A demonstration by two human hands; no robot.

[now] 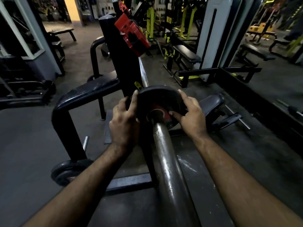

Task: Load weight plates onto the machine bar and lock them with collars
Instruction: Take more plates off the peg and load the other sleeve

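A thick, worn steel bar sleeve [168, 164] runs from the bottom of the view up to the centre. A black weight plate [159, 97] with a red hub label sits on the sleeve, the bar passing through its hole. My left hand [125, 122] grips the plate's left rim, fingers wrapped over the edge. On the right rim rests my right hand [191, 115], thumb near the hub. Beyond the plate the thinner bar shaft [143, 74] continues away. No collar is in view.
A black machine frame [65, 118] with a pad [93, 89] stands to the left, another plate [67, 171] lying at its foot. A red-padded upright [131, 35] rises behind. Benches [186, 54] and yellow machines fill the back; a mirror wall [270, 46] is on the right.
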